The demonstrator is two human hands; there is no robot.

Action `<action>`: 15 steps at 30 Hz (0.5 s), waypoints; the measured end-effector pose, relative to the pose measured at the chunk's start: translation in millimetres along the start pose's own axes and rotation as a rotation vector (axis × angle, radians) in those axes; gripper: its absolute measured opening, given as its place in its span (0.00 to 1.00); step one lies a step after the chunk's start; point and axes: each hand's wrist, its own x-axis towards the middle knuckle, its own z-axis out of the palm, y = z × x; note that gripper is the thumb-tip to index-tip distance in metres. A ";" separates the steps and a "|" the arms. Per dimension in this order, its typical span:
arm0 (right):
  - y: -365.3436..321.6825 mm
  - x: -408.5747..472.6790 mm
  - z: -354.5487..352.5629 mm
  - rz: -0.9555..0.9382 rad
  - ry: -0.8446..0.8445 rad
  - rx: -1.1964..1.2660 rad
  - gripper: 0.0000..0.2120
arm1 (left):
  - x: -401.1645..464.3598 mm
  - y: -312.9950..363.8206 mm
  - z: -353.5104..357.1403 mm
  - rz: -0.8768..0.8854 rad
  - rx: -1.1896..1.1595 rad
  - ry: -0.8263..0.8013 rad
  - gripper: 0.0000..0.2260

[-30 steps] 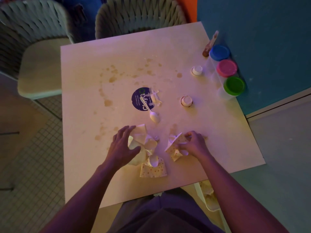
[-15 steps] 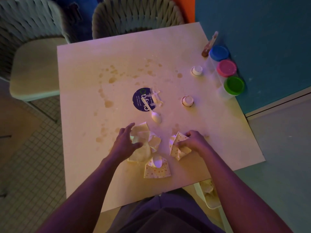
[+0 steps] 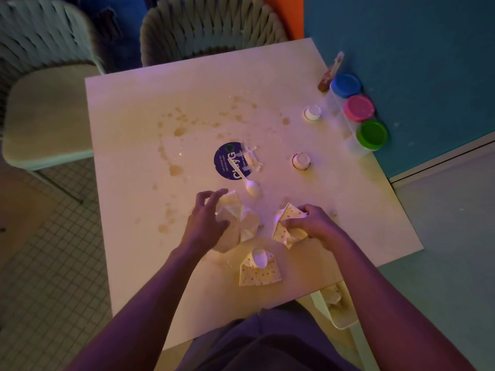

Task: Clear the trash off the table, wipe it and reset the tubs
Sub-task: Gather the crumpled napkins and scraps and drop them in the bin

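1. step in hand: trash clearing, judged from the litter on the square pale table; wiping and tub reset not yet begun.
2. right hand: fingers curled and clamped on the crumpled dotted paper wrapper, near the front edge, right of centre.
3. left hand: fingers spread apart and bent over the crumpled plain cream paper wad; it is touched or nearly so, but a closed hold is not seen.
4. loose trash: a folded dotted paper wrapper with a white plastic spoon bowl on it just in front of both hands; a white plastic spoon lying over the round dark blue sticker; two small white sauce cups further back.
5. three clear tubs with blue, pink and green lids are lined along the right edge by the wall, well apart from the hands.
6. brown spill stains are spread over the middle and left.
7. next move, as a judgement: left fingers to be closed on the wad, both bundles lifted together and dropped in the cream bin seen below the front right edge.
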 end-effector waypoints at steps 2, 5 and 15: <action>-1.1 -2.0 1.6 -0.008 0.001 0.047 0.20 | 0.3 5.9 -3.1 0.049 -0.002 -0.032 0.36; -0.6 -6.2 2.3 -0.011 -0.011 0.113 0.19 | 3.0 14.0 -8.0 0.026 -0.062 -0.110 0.34; 14.1 -19.6 -4.0 -0.002 0.028 0.286 0.21 | 19.1 41.9 -7.1 0.079 0.055 -0.457 0.31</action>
